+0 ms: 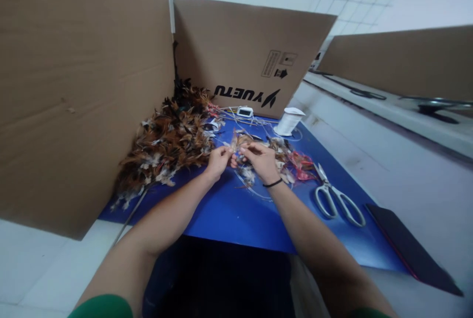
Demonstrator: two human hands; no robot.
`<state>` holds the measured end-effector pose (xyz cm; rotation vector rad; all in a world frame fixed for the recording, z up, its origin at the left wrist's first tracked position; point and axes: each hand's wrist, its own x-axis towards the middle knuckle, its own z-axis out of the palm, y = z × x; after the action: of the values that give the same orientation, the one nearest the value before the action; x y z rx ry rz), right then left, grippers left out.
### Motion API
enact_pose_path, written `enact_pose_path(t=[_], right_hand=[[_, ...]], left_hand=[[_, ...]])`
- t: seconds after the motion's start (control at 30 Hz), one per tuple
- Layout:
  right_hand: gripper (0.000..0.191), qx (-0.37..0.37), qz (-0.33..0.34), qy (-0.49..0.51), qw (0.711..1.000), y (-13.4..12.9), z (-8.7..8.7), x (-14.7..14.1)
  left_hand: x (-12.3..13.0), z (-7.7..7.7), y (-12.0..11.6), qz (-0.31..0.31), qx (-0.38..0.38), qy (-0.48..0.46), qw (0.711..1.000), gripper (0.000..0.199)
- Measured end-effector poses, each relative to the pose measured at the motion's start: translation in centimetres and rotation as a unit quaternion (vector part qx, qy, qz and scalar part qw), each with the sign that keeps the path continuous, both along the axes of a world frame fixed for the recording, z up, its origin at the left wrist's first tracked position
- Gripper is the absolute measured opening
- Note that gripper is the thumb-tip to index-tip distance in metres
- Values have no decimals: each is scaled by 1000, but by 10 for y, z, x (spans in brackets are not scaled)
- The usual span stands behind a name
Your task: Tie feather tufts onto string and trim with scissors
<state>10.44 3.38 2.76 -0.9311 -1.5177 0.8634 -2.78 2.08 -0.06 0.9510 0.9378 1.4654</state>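
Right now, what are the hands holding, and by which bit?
The left hand and right hand pinch a tan feather tuft, seemingly by its near end; the exact spot is too small to tell.

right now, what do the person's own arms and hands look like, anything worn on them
The left hand and right hand are ungloved, the forearms bare. A thin black band circles the right wrist. A green sleeve shows on the left arm.
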Motion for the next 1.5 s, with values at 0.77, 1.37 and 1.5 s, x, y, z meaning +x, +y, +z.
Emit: enact_pose_path(t=[0.77, 1.37, 1.5], right_hand=[[16, 39, -44, -55, 997, 8, -13, -2], [23, -134, 66, 118, 982, 6, -1, -3], [26, -98, 35, 83, 991, 10, 2, 11]], left_hand=[[3, 1, -3, 27, 39, 94, 994, 13], [-1, 1, 0, 5, 94, 118, 989, 26], [-3, -1, 1, -9, 119, 131, 984, 27]])
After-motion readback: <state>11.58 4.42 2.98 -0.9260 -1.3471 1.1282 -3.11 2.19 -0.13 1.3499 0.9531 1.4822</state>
